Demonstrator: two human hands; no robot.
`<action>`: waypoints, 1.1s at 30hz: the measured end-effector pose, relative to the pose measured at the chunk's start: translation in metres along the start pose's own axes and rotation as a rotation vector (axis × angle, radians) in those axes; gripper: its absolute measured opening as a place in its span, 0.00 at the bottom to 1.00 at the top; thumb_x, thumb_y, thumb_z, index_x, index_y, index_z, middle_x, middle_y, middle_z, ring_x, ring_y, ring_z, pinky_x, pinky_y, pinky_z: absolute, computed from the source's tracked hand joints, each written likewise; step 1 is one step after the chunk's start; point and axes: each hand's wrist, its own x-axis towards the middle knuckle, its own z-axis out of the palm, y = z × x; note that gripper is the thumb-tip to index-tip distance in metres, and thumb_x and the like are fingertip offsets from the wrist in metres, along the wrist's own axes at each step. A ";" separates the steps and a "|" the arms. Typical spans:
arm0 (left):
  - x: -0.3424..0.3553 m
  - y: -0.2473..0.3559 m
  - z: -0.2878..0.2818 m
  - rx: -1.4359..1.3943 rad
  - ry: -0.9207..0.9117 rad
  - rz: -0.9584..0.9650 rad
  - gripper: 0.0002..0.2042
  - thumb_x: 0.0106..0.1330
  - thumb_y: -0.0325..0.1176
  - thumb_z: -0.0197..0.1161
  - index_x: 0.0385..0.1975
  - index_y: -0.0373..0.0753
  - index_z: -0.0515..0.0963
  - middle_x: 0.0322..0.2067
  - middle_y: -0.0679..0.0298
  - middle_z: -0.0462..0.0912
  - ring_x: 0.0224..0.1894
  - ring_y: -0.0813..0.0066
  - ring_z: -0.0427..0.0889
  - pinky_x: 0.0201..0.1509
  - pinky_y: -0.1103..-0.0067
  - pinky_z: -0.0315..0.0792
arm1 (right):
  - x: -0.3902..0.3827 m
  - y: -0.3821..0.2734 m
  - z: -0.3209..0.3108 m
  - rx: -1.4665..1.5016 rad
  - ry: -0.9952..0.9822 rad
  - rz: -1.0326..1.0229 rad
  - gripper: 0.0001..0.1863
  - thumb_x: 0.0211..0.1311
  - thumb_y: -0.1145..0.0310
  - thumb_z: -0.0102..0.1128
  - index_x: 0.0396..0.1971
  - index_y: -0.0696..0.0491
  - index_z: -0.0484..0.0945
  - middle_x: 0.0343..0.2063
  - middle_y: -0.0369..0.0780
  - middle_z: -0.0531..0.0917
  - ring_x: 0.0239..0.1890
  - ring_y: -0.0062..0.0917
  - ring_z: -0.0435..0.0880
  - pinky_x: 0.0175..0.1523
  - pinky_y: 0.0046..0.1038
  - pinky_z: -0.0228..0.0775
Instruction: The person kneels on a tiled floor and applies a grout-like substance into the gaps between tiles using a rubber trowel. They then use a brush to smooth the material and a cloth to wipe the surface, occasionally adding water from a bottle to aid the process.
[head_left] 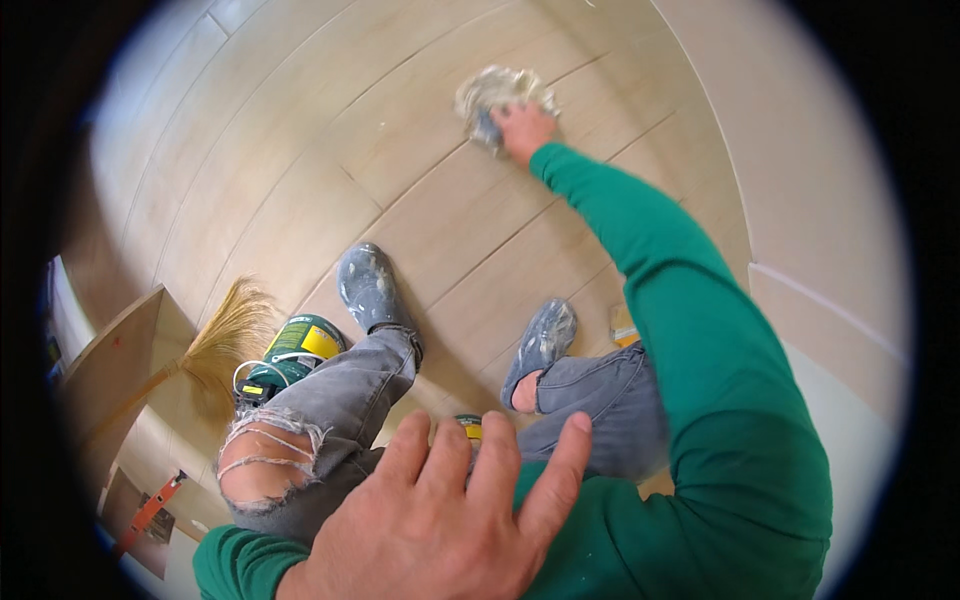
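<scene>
Out at the end of my outstretched arm, my right hand [524, 130] presses a shaggy off-white rag [497, 88] against the plank-patterned floor [420, 170]. A small grey-blue part shows in the rag beside my fingers, and I cannot make out what it is. My thumb and part of the grip are hidden. My left hand [440, 510] hangs close in front of my body, back upward, with its fingers spread and nothing in them. Beneath it are my bent legs in torn grey jeans.
Left of my leg stands a green can [302, 345] with a white wire handle and yellow label. Beside it leans a straw broom [225, 335]. An orange-red bar-shaped tool [150, 515] lies lower left. A second can [470, 427] shows between my legs. A pale wall [800, 150] curves along the right.
</scene>
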 end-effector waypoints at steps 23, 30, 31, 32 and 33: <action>0.004 0.002 0.014 0.099 0.090 0.003 0.29 0.68 0.30 0.63 0.70 0.36 0.71 0.41 0.54 0.78 0.42 0.57 0.79 0.50 0.65 0.76 | 0.010 0.005 0.006 -0.005 0.070 -0.104 0.27 0.65 0.68 0.62 0.64 0.34 0.81 0.54 0.40 0.83 0.54 0.42 0.83 0.55 0.46 0.82; 0.004 0.005 0.017 0.053 0.037 0.009 0.29 0.68 0.31 0.63 0.70 0.36 0.71 0.43 0.53 0.78 0.44 0.56 0.79 0.50 0.65 0.76 | 0.029 -0.019 0.037 0.063 0.175 -0.122 0.20 0.69 0.63 0.59 0.60 0.37 0.82 0.54 0.40 0.83 0.60 0.43 0.81 0.58 0.56 0.77; 0.004 0.005 0.016 0.035 0.042 0.003 0.29 0.68 0.31 0.63 0.70 0.36 0.71 0.42 0.54 0.78 0.44 0.56 0.79 0.50 0.65 0.76 | 0.051 -0.015 0.031 0.105 0.218 0.017 0.19 0.70 0.63 0.58 0.58 0.38 0.83 0.54 0.40 0.84 0.60 0.43 0.81 0.57 0.55 0.78; 0.006 0.004 0.018 0.006 0.066 -0.017 0.29 0.68 0.31 0.63 0.70 0.36 0.71 0.42 0.54 0.78 0.44 0.56 0.79 0.50 0.65 0.76 | 0.066 -0.010 0.024 0.120 0.130 0.049 0.18 0.70 0.63 0.58 0.58 0.39 0.83 0.54 0.39 0.84 0.60 0.43 0.81 0.57 0.53 0.78; 0.005 0.004 0.015 0.004 0.048 -0.024 0.29 0.68 0.31 0.63 0.70 0.36 0.70 0.42 0.54 0.78 0.44 0.56 0.79 0.49 0.66 0.76 | 0.073 -0.009 0.020 0.117 0.129 0.084 0.17 0.71 0.62 0.57 0.57 0.40 0.83 0.54 0.39 0.84 0.60 0.43 0.81 0.57 0.52 0.78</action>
